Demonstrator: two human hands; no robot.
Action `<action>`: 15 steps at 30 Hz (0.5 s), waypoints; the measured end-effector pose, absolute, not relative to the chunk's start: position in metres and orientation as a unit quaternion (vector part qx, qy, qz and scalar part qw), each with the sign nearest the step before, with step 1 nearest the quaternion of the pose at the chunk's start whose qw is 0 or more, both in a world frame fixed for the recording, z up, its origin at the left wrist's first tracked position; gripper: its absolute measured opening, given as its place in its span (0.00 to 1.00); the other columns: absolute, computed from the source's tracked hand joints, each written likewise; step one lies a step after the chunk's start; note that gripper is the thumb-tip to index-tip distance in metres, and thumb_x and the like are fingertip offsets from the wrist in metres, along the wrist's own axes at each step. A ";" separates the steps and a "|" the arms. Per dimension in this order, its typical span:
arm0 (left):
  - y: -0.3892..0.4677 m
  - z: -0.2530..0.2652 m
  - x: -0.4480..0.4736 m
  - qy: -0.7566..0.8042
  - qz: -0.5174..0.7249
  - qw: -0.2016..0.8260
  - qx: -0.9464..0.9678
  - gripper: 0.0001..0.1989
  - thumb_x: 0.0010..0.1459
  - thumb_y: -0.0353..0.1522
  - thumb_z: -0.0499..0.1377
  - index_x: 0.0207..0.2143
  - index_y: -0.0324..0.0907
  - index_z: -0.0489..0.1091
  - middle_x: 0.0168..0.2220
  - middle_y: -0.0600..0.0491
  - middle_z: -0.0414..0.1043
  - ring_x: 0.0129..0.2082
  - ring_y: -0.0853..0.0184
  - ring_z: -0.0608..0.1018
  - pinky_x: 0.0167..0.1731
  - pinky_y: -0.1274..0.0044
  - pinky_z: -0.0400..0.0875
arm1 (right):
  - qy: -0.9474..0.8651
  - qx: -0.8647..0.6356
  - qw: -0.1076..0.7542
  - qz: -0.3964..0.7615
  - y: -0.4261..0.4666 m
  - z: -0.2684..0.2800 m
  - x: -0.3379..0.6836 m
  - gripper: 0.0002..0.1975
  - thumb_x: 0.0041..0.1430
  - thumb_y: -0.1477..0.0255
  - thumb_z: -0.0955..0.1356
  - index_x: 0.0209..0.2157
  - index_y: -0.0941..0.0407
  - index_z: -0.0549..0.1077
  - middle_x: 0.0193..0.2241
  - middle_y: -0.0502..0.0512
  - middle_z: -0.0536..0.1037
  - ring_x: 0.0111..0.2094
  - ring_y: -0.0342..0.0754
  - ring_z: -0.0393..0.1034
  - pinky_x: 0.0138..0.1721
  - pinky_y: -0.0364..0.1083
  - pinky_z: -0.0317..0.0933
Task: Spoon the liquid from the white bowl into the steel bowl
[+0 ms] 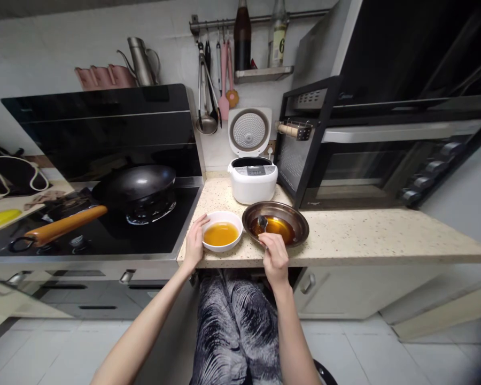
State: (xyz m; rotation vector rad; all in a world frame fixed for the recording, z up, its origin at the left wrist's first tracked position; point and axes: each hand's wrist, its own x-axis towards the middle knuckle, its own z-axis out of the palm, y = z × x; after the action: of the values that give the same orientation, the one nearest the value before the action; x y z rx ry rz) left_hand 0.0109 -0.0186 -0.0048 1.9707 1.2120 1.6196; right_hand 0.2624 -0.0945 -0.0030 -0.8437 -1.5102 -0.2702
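A white bowl (239, 220) of amber liquid stands on the speckled counter near its front edge. My left hand (194, 240) holds the bowl's left side, fingers over the rim and against the wall. To the right is a wide dark metal bowl (302, 227) with darker amber liquid in it. Over its near rim, my right hand (276, 255) is closed on the handle of a spoon (262, 221). The spoon's head is inside the metal bowl; whether it touches the liquid I cannot tell.
Behind the bowls stands a white rice cooker (253, 184) with its lid raised. A wok (140, 182) with a wooden handle sits on the stove to the left. A black rack with an oven (364, 171) rises at the right. Utensils (223, 85) hang on the wall.
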 end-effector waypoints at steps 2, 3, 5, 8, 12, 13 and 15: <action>-0.017 -0.006 0.011 0.422 0.568 0.155 0.689 0.24 0.72 0.42 0.45 0.52 0.41 0.77 0.61 0.43 0.73 0.64 0.56 0.72 0.68 0.57 0.60 | -0.677 -0.376 0.621 -0.123 -0.095 -0.005 0.264 0.21 0.65 0.83 0.59 0.47 0.52 0.78 0.40 0.59 0.80 0.43 0.52 0.74 0.44 0.55 0.72; -0.016 -0.007 0.011 0.421 0.570 0.154 0.688 0.24 0.72 0.42 0.45 0.52 0.41 0.77 0.61 0.43 0.73 0.64 0.56 0.73 0.68 0.57 0.60 | -0.681 -0.378 0.613 -0.127 -0.096 -0.005 0.265 0.22 0.64 0.84 0.58 0.47 0.52 0.78 0.40 0.59 0.80 0.44 0.53 0.74 0.45 0.55 0.72; -0.015 -0.008 0.010 0.418 0.573 0.152 0.688 0.24 0.72 0.42 0.45 0.52 0.41 0.77 0.61 0.43 0.73 0.64 0.56 0.73 0.68 0.58 0.60 | -0.691 -0.383 0.599 -0.133 -0.097 -0.006 0.267 0.25 0.62 0.85 0.58 0.48 0.51 0.78 0.41 0.60 0.80 0.44 0.53 0.73 0.45 0.56 0.73; -0.014 -0.008 0.010 0.413 0.573 0.151 0.691 0.25 0.72 0.43 0.45 0.52 0.41 0.77 0.61 0.43 0.73 0.63 0.56 0.73 0.68 0.58 0.61 | -0.704 -0.391 0.578 -0.131 -0.098 -0.005 0.269 0.27 0.59 0.86 0.58 0.50 0.51 0.78 0.42 0.60 0.79 0.45 0.53 0.73 0.46 0.55 0.73; -0.014 -0.008 0.010 0.412 0.570 0.151 0.694 0.25 0.72 0.43 0.45 0.52 0.41 0.77 0.61 0.43 0.73 0.64 0.55 0.73 0.68 0.58 0.61 | -0.702 -0.393 0.581 -0.122 -0.100 -0.003 0.270 0.27 0.60 0.86 0.58 0.50 0.51 0.77 0.42 0.59 0.79 0.45 0.53 0.73 0.46 0.54 0.73; -0.014 -0.007 0.010 0.412 0.570 0.152 0.695 0.25 0.72 0.43 0.45 0.52 0.41 0.76 0.61 0.43 0.73 0.64 0.55 0.73 0.68 0.58 0.60 | -0.695 -0.394 0.589 -0.120 -0.100 -0.002 0.270 0.25 0.61 0.86 0.58 0.50 0.52 0.77 0.41 0.59 0.80 0.45 0.53 0.73 0.46 0.54 0.72; -0.015 -0.007 0.010 0.413 0.569 0.151 0.695 0.25 0.72 0.43 0.45 0.52 0.41 0.76 0.62 0.43 0.72 0.64 0.55 0.73 0.68 0.58 0.60 | -0.669 -0.399 0.614 -0.122 -0.100 0.000 0.268 0.21 0.64 0.84 0.59 0.48 0.52 0.77 0.39 0.59 0.80 0.43 0.52 0.73 0.45 0.54 0.72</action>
State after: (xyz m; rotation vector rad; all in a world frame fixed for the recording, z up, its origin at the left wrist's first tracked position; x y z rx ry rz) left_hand 0.0097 -0.0146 -0.0072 1.9952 1.1864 1.6329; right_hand 0.2683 -0.1001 0.0002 -0.9199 -1.5427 -0.2817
